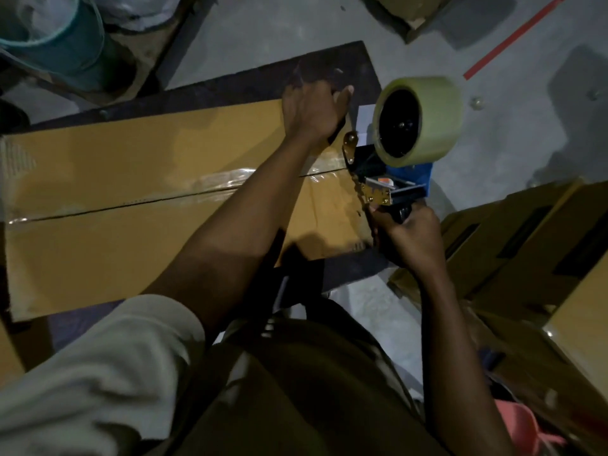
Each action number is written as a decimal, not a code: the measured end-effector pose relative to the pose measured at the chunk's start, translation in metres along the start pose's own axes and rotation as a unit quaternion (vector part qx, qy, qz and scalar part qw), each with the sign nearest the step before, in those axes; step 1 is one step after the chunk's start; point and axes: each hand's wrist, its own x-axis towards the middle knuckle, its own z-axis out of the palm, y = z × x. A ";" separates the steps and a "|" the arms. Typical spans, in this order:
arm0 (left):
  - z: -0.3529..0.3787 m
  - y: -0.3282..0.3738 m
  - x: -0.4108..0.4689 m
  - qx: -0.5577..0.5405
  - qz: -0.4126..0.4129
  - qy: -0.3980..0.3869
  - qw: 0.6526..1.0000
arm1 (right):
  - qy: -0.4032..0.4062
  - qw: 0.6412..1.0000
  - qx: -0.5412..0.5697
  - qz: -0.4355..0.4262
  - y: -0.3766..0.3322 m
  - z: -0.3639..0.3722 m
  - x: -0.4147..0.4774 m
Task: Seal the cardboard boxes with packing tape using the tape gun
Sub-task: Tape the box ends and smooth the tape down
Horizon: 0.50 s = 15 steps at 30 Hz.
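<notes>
1. Bucket (65,37), teal, at upper left beyond the box; blurred.
2. Cardboard box (131,232) lies flat on a dark mat (329,67), long side running left to right. Its flaps meet at a centre seam, and a clear tape strip (214,181) lies along the seam.
3. Left hand (312,110) rests on the box's far right corner, palm down, thumb held out to the right. The fingers blur into the mat, so I cannot tell whether they curl over the edge.
4. Tape gun (388,185) sits at the box's right end, in line with the seam. Its tape roll (418,116) is raised, hub facing the camera.
5. Right hand (411,235) has its fingers wrapped round the gun's black handle, just off the box's right edge.
6. Stacked boxes (526,245) at right; red floor line (513,37) at upper right.
</notes>
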 end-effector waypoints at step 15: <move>0.034 0.058 -0.103 0.081 0.093 -0.074 0.990 | 0.088 0.993 0.076 0.004 0.062 0.033 -0.131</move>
